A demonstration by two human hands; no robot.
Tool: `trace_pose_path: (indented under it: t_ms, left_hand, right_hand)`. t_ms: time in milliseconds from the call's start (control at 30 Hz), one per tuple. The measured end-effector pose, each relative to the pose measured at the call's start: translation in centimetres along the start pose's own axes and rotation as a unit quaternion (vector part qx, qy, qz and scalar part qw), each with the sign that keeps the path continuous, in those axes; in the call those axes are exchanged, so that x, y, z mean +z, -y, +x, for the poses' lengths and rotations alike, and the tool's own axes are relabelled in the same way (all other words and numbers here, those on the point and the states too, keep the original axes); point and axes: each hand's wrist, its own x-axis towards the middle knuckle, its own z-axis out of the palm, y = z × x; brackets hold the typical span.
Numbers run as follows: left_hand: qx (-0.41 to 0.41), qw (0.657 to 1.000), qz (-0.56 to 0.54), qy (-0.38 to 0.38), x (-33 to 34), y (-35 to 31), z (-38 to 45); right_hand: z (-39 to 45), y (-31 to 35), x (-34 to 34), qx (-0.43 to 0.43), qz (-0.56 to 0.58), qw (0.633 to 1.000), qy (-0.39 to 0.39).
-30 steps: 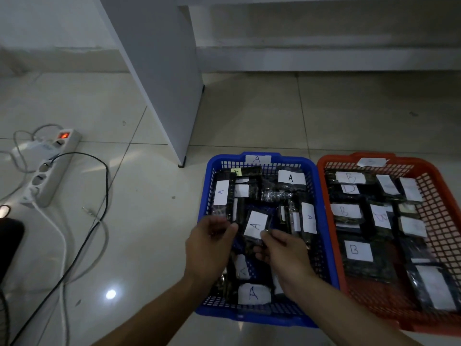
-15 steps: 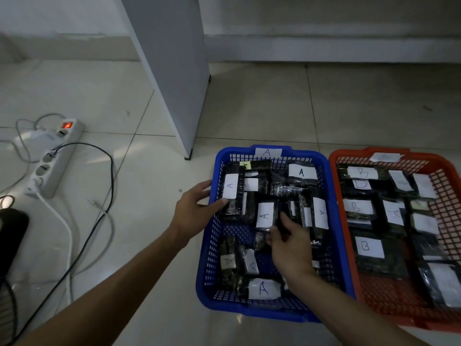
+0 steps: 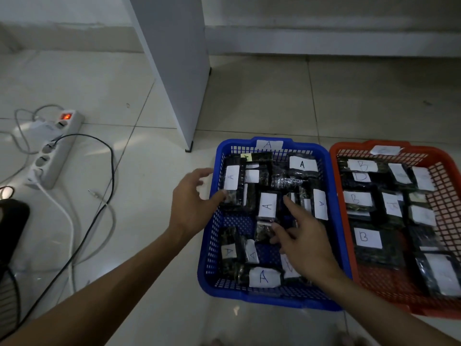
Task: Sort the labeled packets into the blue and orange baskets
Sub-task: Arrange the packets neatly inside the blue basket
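Observation:
The blue basket [image 3: 272, 299], tagged A, holds several dark packets with white A labels, one of them the packet [image 3: 268, 206] in its middle. Right beside it stands the orange basket [image 3: 445, 186] with several B-labelled packets such as this one [image 3: 368, 237]. My left hand [image 3: 192, 203] hovers at the blue basket's left wall with spread fingers, its thumb over the rim near a packet. My right hand [image 3: 304, 240] lies over the packets inside the blue basket, forefinger stretched out and thumb touching a packet. Neither hand holds anything.
On the tiled floor to the left lie a white power strip [image 3: 53, 151] with a lit red switch and a looping black cable [image 3: 109, 171]. A white upright panel [image 3: 174, 58] stands behind the blue basket. A dark object [image 3: 10, 233] sits at the left edge.
Both hands held an A packet over the blue basket a second ago; it now lies inside. My left hand moved to the left rim and my right hand's fingers straightened.

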Motion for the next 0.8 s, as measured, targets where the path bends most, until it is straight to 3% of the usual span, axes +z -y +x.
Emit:
trace_pose_path:
  t_ms: [67, 133, 233, 333, 400, 500, 633, 800]
  left_hand:
    - [0.089, 0.996, -0.004, 0.008, -0.5, -1.4, -1.2]
    - [0.131, 0.982, -0.024, 0.134, -0.8, -2.7, -2.4]
    - [0.140, 0.922, 0.071, 0.355, -0.2, -3.5, -4.1]
    - [0.123, 0.856, 0.220, 0.451, 0.8, -3.5, -5.4]
    - [0.112, 0.836, 0.282, 0.457, 1.2, -3.5, -6.0]
    - [0.085, 0.851, 0.294, 0.427, 1.4, -3.6, -6.5]
    - [0.054, 0.866, 0.258, 0.425, 1.0, -3.4, -6.3]
    - [0.033, 0.900, 0.183, 0.394, -0.1, -2.6, -5.5]
  right_hand:
    - [-0.5, 0.5, -2.3, -0.025, -0.011, 0.999, 0.036]
    - [-0.4, 0.4, -4.4, -0.043, -0.071, 0.992, 0.098]
    - [0.1, -0.2, -5.6, -0.069, -0.159, 0.957, 0.231]
    - [0.0, -0.8, -4.6, -0.106, -0.218, 0.920, 0.308]
    - [-0.3, -1.1, -3.8, -0.121, -0.228, 0.909, 0.327]
    - [-0.5, -1.4, -3.1, -0.140, -0.246, 0.900, 0.331]
    - [-0.6, -1.7, -2.8, -0.148, -0.268, 0.887, 0.346]
    - [0.3, -1.3, -3.2, -0.143, -0.214, 0.898, 0.356]
